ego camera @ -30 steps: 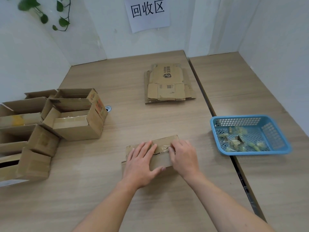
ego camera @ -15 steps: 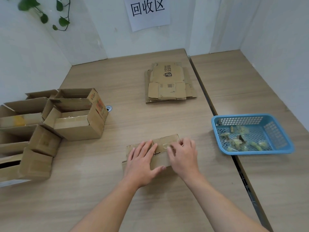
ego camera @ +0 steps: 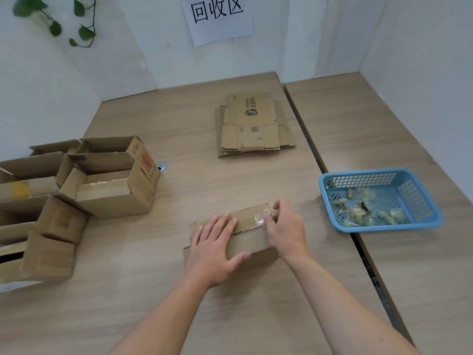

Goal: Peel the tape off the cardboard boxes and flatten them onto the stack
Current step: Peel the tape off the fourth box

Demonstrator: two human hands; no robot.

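A small brown cardboard box (ego camera: 252, 235) lies on the wooden table in front of me, its top seam covered by clear tape (ego camera: 258, 220). My left hand (ego camera: 217, 249) lies flat on the box's left half, fingers spread, pressing it down. My right hand (ego camera: 285, 226) is at the box's right end, fingertips pinching the crumpled tape end at the far right corner. Farther back in the middle lies the stack of flattened boxes (ego camera: 253, 126).
Several open, unflattened cardboard boxes (ego camera: 107, 175) crowd the table's left side. A blue plastic basket (ego camera: 425, 198) holding wads of peeled tape sits at the right, across a seam between two tables. White walls close in the back and both sides.
My right hand has slid right along the seam to the box's far right corner, with the tape lifted and bunched there. The left hand has stayed pressed on the box.
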